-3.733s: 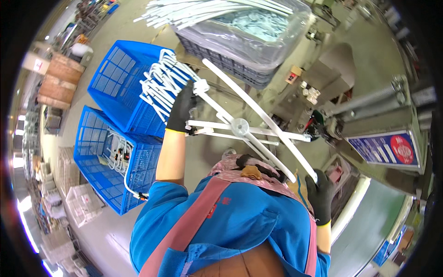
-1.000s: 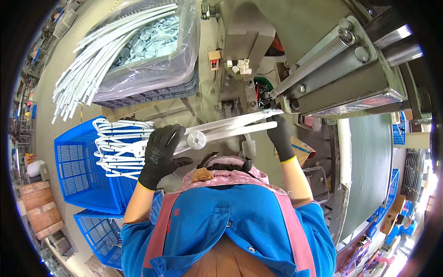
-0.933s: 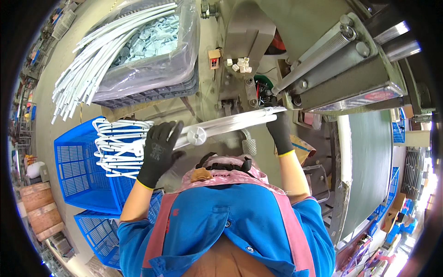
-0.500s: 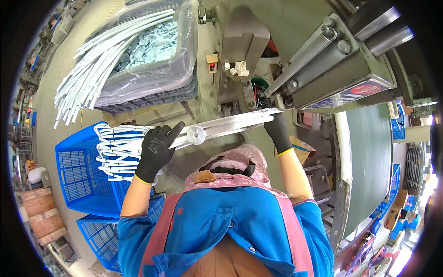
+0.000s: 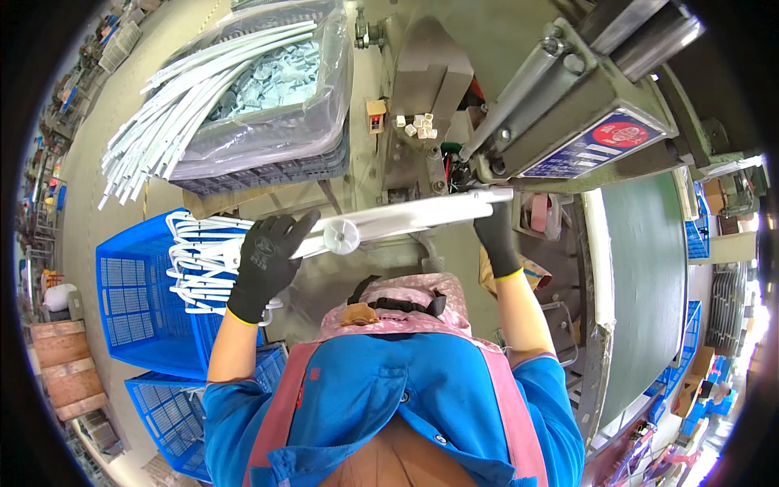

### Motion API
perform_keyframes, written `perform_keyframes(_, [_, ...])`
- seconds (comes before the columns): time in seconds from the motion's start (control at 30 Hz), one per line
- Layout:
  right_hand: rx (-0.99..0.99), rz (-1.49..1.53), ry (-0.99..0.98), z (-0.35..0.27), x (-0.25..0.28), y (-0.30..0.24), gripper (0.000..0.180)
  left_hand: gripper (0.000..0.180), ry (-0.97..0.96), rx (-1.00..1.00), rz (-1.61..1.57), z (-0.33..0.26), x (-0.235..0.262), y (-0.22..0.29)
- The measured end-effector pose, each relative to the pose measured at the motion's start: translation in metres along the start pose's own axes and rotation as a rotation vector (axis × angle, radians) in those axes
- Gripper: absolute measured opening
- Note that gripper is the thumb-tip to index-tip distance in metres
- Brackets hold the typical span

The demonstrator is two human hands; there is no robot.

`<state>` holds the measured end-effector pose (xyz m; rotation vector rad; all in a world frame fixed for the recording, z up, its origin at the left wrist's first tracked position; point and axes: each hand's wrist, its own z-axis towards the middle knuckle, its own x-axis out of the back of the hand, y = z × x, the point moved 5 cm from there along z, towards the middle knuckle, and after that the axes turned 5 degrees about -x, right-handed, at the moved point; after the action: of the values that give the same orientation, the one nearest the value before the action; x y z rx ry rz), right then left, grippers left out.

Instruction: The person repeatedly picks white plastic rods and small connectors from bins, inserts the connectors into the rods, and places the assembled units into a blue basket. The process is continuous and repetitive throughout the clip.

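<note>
A folded white plastic rack of long arms, joined at a round hub, lies level in front of me. My left hand, in a black glove, grips its left part near the hub. My right hand, also black-gloved, holds its right end, which points at a grey-green machine. More white rack parts hang over the rim of a blue basket just left of my left hand.
A blue plastic basket stands at my left, with a second blue basket below it. A grey crate lined with clear plastic holds several white rods at upper left. A green machine table runs along my right.
I have turned from the blue baskets to the machine. The spread white rack is now folded into a bundle, held in both hands, and its right end has moved closer to the machine.
</note>
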<state>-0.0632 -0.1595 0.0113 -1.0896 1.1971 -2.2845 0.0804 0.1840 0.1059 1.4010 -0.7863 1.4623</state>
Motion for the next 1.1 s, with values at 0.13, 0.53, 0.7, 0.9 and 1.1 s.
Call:
perform_keyframes(0.13, [-0.293, 0.033, -0.086, -0.048, 0.001, -0.04, 0.017, 0.073, 0.138, -0.111, -0.108, 0.01, 0.001, 0.041])
perform_keyframes(0.53, [-0.239, -0.298, -0.109, -0.059, 0.165, 0.057, 0.029, 0.008, 0.735, 0.373, -1.133, 0.029, -0.043, 0.027])
perform_keyframes(0.7, [-0.316, 0.002, -0.619, -0.124, 0.157, 0.106, 0.046, 0.018, 1.004, 0.116, -1.6, 0.02, -0.075, 0.007])
perform_keyframes(0.9, [-0.467, 0.142, -0.389, -0.097, 0.175, 0.09, 0.017, 0.024, 0.631, 0.366, -1.119, -0.002, -0.135, -0.003])
perform_keyframes(1.1, [-0.052, -0.321, -0.437, -0.1, 0.156, 0.08, 0.014, 0.02, 0.475, 0.709, -0.528, 0.013, -0.047, -0.05])
